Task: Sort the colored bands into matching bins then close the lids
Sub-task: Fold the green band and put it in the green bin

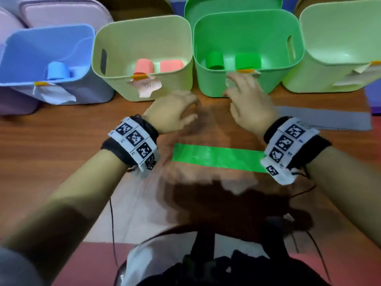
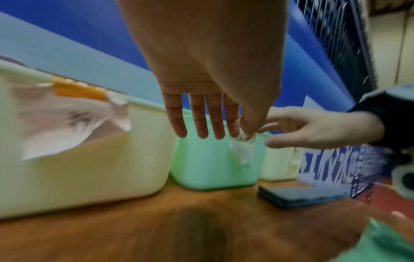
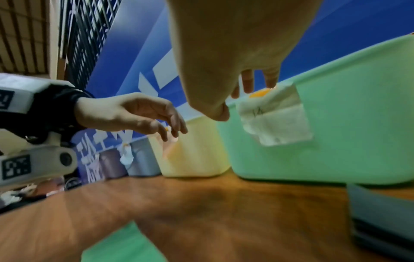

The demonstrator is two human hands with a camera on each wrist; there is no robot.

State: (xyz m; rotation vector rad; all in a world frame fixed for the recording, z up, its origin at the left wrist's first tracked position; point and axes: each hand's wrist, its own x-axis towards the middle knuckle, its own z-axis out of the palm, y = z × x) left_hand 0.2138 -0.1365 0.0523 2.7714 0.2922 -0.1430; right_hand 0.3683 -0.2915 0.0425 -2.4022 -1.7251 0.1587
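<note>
Seen from the head camera, a flat green band [image 1: 218, 156] lies on the wooden table [image 1: 51, 141] between the person's wrists, while the left hand [image 1: 173, 110] and right hand [image 1: 250, 104] hover empty, fingers loose, in front of the bins. The green bin [image 1: 245, 83] holds two rolled green bands [image 1: 232, 61]; the pale yellow-green bin [image 1: 142, 87] beside it holds two rolled pink bands [image 1: 158, 66], and the blue bin [image 1: 61, 91] holds a rolled blue band [image 1: 58, 71]. A grey band [image 1: 321, 118] lies flat at the right. From the left wrist, the left hand's fingers [image 2: 199, 117] hang straight above the table, holding nothing, with the right hand just beyond them. From the right wrist, the right hand's fingertips [image 3: 247, 83] reach the green bin's rim at its paper label [image 3: 275, 117], gripping nothing; the left hand is loosely curled and empty.
</note>
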